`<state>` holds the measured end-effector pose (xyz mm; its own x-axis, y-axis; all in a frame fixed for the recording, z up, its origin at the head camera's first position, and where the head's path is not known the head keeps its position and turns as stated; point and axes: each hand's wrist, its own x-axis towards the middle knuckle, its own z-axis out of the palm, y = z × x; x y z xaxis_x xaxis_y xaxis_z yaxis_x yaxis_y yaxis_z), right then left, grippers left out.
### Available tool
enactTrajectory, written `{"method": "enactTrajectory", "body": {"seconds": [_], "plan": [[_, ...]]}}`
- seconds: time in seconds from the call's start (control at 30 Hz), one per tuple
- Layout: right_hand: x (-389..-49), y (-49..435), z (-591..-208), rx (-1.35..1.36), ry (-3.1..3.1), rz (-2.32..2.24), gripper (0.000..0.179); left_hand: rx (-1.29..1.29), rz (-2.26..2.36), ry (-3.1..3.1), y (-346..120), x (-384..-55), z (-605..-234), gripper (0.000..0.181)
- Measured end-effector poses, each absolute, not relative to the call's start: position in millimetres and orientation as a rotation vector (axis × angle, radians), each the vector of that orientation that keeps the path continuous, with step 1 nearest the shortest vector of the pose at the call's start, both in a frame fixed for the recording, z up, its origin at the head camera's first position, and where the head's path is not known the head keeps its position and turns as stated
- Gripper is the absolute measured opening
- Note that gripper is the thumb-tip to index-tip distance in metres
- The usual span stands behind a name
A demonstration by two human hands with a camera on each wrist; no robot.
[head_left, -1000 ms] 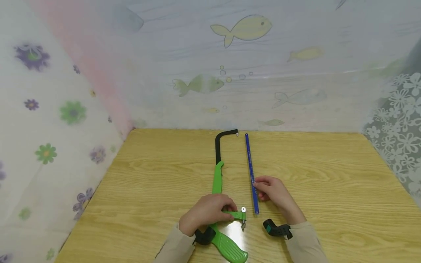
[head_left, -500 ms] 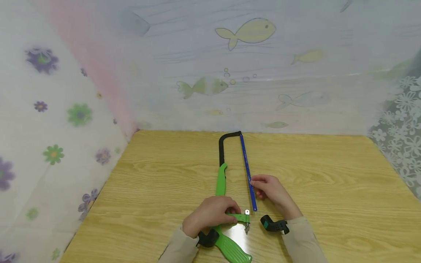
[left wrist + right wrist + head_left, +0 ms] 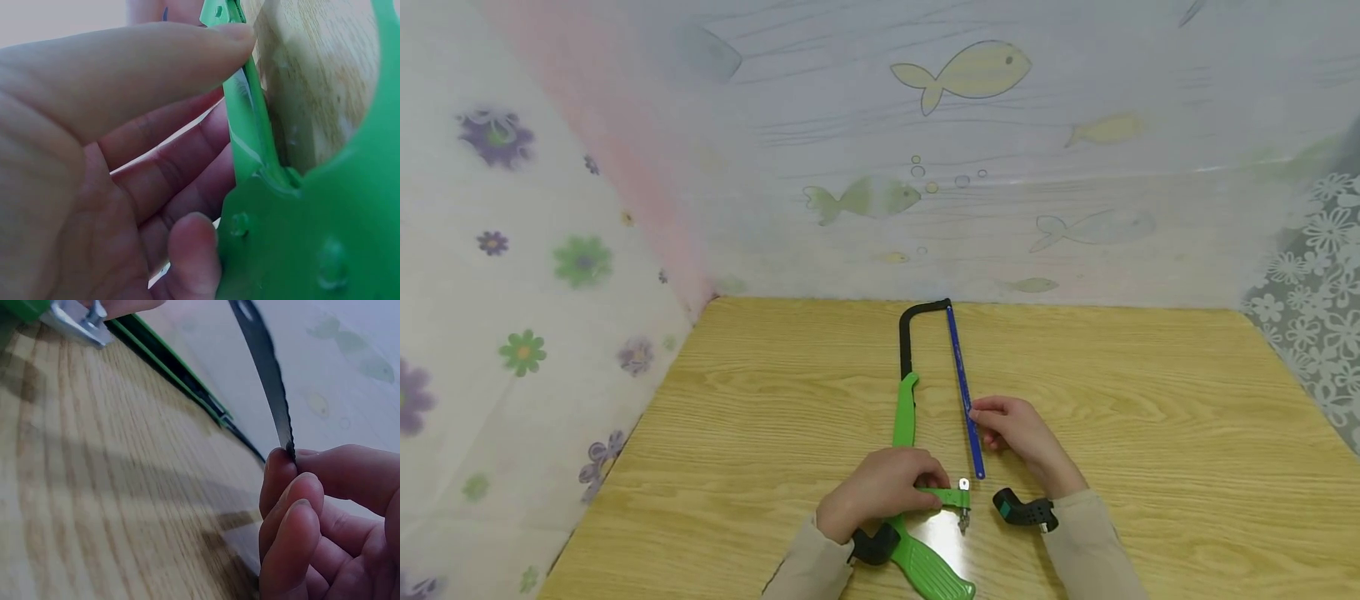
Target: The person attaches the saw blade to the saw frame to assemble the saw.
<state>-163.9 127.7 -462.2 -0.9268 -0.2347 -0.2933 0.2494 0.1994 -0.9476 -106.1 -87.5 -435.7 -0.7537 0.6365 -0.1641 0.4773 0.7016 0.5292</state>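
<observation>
A hacksaw frame with a green body and handle and a black bent front arm lies on the wooden table. My left hand grips its green cross arm, thumb on one side and fingers on the other, as the left wrist view shows. At that arm's end sits a metal blade holder with a wing nut. Between thumb and fingertips my right hand pinches a blue hacksaw blade. The blade's far end overlaps the tip of the black arm; its near end stands just above the metal holder. Its toothed edge shows in the right wrist view.
The wooden table reaches back to a wall covering printed with fish. Flower-printed sheeting hangs along the left side. A black wrist camera sits by the right sleeve, and another overlaps the saw handle.
My right hand has brought the blade leftward, so its far end now meets the black arm's tip. Most recently it slid slightly further away. The left hand keeps its grip; the head view shifted slightly.
</observation>
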Motion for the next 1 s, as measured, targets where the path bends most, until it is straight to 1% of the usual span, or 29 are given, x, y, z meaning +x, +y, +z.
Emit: {"method": "enactTrajectory", "body": {"seconds": [0.3,0.73,1.0], "plan": [[-158,126,-462,0.013,2.119,-1.771,0.03,0.856,0.674,2.567,-87,-106,-434,0.012],[-151,124,-463,-0.09,2.162,-1.663,0.046,0.871,0.656,2.571,-87,-107,-434,0.012],[-148,122,-461,-0.083,2.199,-1.625,0.045,0.874,0.66,2.572,-87,-108,-434,0.012]]}}
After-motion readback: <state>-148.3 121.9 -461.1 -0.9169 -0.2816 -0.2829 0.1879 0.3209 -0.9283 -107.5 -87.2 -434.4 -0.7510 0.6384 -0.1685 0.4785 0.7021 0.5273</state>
